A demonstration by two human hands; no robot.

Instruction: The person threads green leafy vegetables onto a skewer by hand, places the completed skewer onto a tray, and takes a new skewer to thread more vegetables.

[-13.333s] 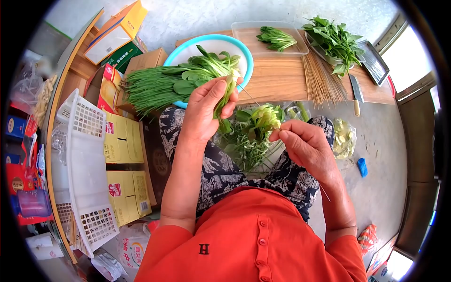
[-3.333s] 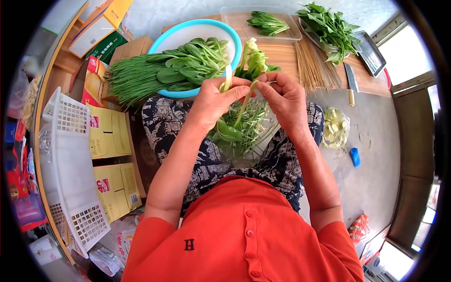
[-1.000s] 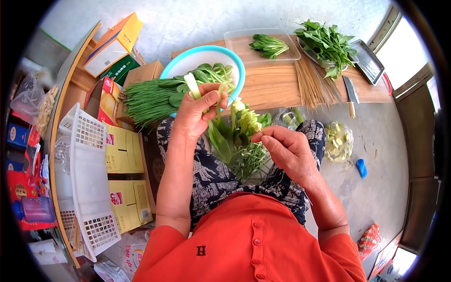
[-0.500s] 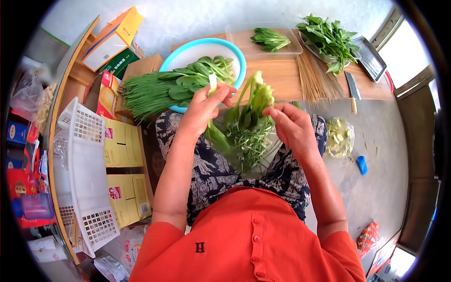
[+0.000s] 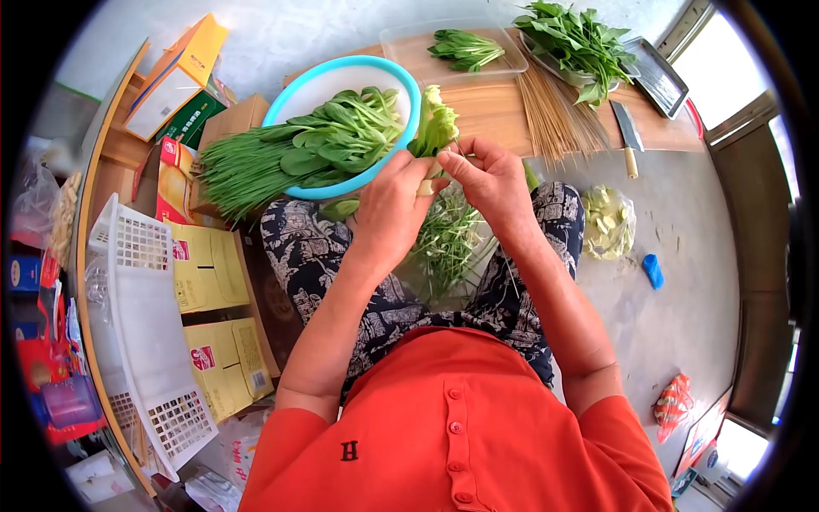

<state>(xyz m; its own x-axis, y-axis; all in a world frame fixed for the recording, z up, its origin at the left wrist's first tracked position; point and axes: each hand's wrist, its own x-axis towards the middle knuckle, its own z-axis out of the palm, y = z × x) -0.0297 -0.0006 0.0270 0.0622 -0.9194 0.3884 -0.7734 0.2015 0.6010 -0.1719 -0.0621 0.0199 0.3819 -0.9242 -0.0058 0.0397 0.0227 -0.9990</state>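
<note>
My left hand [image 5: 394, 205] is closed around leafy green stems, with a pale stem end showing by its fingertips. My right hand [image 5: 488, 181] pinches a thin skewer beside a bunch of greens [image 5: 438, 124] with pale yellow-green ends, which rises between the two hands. Both hands meet above my lap, their fingertips close together. Below them lies a heap of thin green trimmings [image 5: 448, 243]. A blue-rimmed white basin [image 5: 415, 90] holds leafy greens [image 5: 341, 132] and long chives [image 5: 243, 175] that hang over its left side.
On the wooden board [image 5: 486, 107] lie a clear tray [image 5: 397, 64] with a green bunch, loose skewers [image 5: 554, 119], a leafy pile [image 5: 580, 47], a dark tray [image 5: 657, 77] and a knife [image 5: 627, 128]. A plastic bag [image 5: 607, 224] rests on the floor. White baskets [image 5: 145, 316] stand left.
My hands have come together, and the pale-ended bunch now stands upright between them, further left. The pale stem at my left hand is now lower. The whole view has shifted slightly.
</note>
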